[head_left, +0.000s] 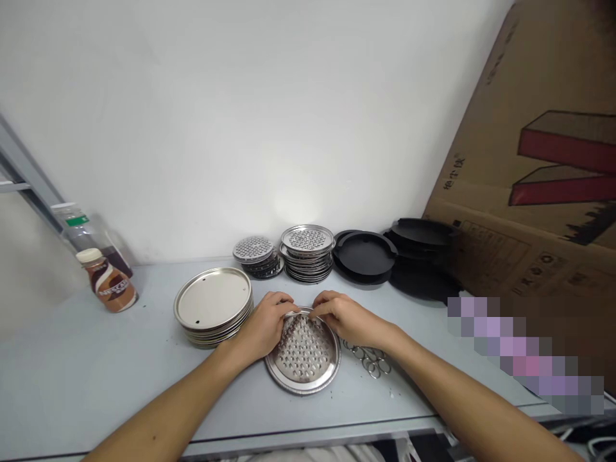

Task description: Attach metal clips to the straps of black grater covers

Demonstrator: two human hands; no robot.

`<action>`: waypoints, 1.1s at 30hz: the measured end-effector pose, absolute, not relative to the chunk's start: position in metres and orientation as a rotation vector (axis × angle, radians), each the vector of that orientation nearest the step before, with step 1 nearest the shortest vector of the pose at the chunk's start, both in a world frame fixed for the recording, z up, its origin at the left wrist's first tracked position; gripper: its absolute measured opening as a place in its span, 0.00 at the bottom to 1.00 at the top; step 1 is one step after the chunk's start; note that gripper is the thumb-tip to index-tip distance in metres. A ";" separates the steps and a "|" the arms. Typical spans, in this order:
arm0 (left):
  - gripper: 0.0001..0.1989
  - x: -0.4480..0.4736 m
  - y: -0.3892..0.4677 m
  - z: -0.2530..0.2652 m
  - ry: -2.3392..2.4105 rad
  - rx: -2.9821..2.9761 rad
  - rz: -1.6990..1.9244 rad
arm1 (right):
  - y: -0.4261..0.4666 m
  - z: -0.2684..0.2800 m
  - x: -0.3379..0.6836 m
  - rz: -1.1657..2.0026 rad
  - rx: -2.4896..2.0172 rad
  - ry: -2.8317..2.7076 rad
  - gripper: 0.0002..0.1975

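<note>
A round metal grater disc (pixel 304 356) with raised teeth lies in front of me, set within a wider silvery rim (pixel 308 387). My left hand (pixel 267 321) curls over its far left edge, fingertips on the rim. At the far right edge, my right hand (pixel 347 316) pinches the rim with bent fingers. Beside my right wrist, several wire rings (pixel 373 364) lie on the table, partly hidden by the arm. A stack of round metal lids (pixel 214 298) with small holes stands just left of my left hand.
Against the wall are a small stack of perforated discs (pixel 254 250), a taller one (pixel 308 239), black round trays (pixel 366 253) and more black trays (pixel 423 232). A brown-labelled bottle (pixel 113 285) and a clear bottle (pixel 86 234) stand left. A large cardboard box (pixel 481 192) leans at right.
</note>
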State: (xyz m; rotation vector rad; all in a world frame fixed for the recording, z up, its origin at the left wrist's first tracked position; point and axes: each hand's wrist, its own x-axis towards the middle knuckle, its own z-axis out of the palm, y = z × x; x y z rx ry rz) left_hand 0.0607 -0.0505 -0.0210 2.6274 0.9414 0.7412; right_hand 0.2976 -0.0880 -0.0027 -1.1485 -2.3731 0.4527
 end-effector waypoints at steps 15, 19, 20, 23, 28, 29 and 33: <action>0.17 0.062 -0.058 -0.015 1.040 2.476 0.785 | -0.094 0.008 0.294 0.434 -1.232 -2.269 0.10; 0.16 0.061 -0.059 -0.014 1.009 2.500 0.707 | -0.094 0.009 0.293 0.424 -1.232 -2.283 0.11; 0.15 0.060 -0.059 -0.013 0.996 2.510 0.694 | -0.094 0.009 0.294 0.424 -1.233 -2.287 0.11; 0.15 0.059 -0.060 -0.012 0.964 2.526 0.677 | -0.096 0.014 0.294 0.438 -1.233 -2.309 0.13; 0.16 0.056 -0.060 -0.010 0.941 2.506 0.678 | -0.127 0.018 0.288 0.459 -1.336 -2.390 0.28; 0.17 0.056 -0.060 -0.009 0.940 2.504 0.678 | -0.136 0.015 0.285 0.417 -1.398 -2.385 0.34; 0.22 0.057 -0.070 -0.002 0.992 2.493 0.606 | -0.170 -0.006 0.275 0.197 -1.466 -2.359 0.47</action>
